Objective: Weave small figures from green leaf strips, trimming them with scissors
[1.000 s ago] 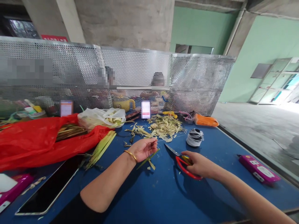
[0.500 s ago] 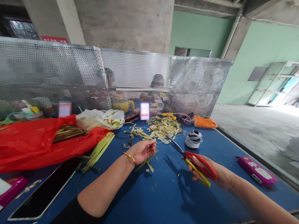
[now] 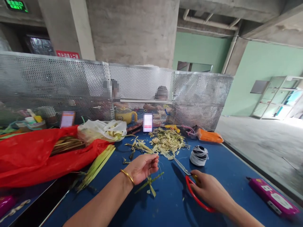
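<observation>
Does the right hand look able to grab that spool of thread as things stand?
Probably not right away: the right hand is holding the scissors. Otherwise the way looks free, with the spool standing just beyond it.

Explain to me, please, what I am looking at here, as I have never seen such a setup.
There is no machine: these are a person's bare hands, seen by a camera worn on the head, looking forward and down. The right hand holds red-handled scissors. The left hand is curled near a small green plant piece; whether it pinches anything is too small to tell. On the blue table lie pale shreds, a spool, red plastic and green strips.
</observation>
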The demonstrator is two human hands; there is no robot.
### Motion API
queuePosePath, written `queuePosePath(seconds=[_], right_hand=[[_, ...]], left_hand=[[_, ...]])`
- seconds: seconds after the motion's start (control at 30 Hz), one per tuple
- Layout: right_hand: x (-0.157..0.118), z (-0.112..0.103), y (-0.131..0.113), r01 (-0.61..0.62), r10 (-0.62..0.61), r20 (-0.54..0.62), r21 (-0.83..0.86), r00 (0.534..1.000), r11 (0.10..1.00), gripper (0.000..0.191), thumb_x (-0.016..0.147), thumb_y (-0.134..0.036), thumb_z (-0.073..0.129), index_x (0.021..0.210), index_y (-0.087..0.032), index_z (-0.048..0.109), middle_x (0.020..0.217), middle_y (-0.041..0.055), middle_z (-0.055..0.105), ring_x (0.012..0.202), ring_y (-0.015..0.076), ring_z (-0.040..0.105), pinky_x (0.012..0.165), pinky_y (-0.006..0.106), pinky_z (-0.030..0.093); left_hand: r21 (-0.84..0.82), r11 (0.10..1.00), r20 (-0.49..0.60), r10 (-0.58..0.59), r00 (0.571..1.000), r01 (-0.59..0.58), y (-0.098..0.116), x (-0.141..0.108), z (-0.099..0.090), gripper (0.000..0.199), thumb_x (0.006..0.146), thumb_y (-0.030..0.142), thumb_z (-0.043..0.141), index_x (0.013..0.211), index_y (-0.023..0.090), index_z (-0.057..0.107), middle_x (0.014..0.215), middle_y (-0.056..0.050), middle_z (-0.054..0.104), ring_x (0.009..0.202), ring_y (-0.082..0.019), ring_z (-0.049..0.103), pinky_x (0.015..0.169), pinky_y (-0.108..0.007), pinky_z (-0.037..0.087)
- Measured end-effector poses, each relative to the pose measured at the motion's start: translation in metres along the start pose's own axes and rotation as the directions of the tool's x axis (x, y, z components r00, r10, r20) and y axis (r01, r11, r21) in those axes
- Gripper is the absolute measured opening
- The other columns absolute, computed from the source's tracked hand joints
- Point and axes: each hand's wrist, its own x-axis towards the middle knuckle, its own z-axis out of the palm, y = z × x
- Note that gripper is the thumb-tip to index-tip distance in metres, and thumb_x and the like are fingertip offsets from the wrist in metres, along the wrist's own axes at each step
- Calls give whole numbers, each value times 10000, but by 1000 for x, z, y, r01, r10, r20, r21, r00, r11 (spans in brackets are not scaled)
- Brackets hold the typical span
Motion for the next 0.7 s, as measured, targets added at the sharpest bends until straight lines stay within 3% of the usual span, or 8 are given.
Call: queuePosePath(seconds=[0.13, 0.27, 0.3, 0.37, 0.43, 0.5, 0.57, 0.7], right_hand=[[-2, -1, 1, 47, -40, 31, -305, 999, 951, 268, 788, -232, 538, 1034, -180, 630, 900, 116, 706, 843, 288, 665, 652, 302, 422], [8, -14, -18, 76, -49, 78, -399, 996, 914, 159, 763, -167, 551, 833, -169, 694, 837, 135, 696, 762, 289, 670, 647, 323, 439], [11, -17, -26, 118, -105, 58, -333, 993, 936, 180, 787, -171, 533, 849, -173, 703, 861, 130, 694, 777, 276, 666, 670, 327, 447], [19, -19, -45, 260, -260, -23, -13, 965, 966, 273, 832, -218, 516, 1060, -216, 665, 997, 93, 685, 823, 223, 650, 721, 306, 461], [25, -14, -64, 323, -339, -26, 383, 940, 865, 382, 828, -248, 542, 1207, -237, 582, 1026, 53, 685, 760, 167, 635, 699, 263, 474], [29, -4, -78, 286, -405, 41, 641, 914, 712, 353, 812, -236, 558, 1161, -213, 606, 885, 23, 698, 699, 146, 622, 657, 234, 475], [31, 7, -85, 261, -439, 61, 728, 896, 634, 221, 803, -221, 563, 993, -185, 670, 788, 12, 685, 696, 143, 612, 642, 217, 466], [32, 19, -82, 204, -432, 133, 734, 892, 648, 140, 784, -196, 565, 855, -173, 683, 759, 10, 677, 687, 137, 597, 632, 201, 454]], left_hand=[[39, 997, 63, 60, 996, -62, 8, -11, 6, 123, 828, 137, 595, 720, 79, 593, 656, -12, 559, 512, -58, 535, 518, -181, 517], [141, 985, 97, 83, 992, -96, 2, -19, 12, 171, 778, 218, 663, 689, 97, 581, 648, -5, 548, 501, -55, 513, 524, -184, 505], [165, 981, 115, 86, 990, -105, -1, -21, 13, 194, 761, 246, 680, 682, 101, 578, 636, -1, 544, 493, -56, 509, 516, -186, 498], [209, 967, 152, 112, 982, -143, -8, -26, 15, 235, 730, 299, 703, 679, 106, 579, 612, 4, 542, 474, -63, 501, 493, -197, 484], [232, 955, 178, 143, 974, -183, -13, -31, 15, 268, 702, 342, 718, 692, 110, 583, 599, 6, 547, 463, -71, 497, 484, -216, 482], [240, 951, 176, 155, 972, -195, -17, -36, 13, 301, 670, 374, 733, 696, 117, 578, 588, 10, 549, 454, -77, 493, 485, -236, 486], [253, 949, 150, 152, 977, -187, -19, -40, 9, 331, 645, 399, 743, 684, 125, 562, 582, 14, 547, 450, -78, 492, 490, -245, 486], [297, 946, 150, 89, 985, -131, -22, -37, -4, 370, 619, 441, 742, 675, 133, 545, 594, 10, 559, 453, -81, 503, 502, -248, 476]])
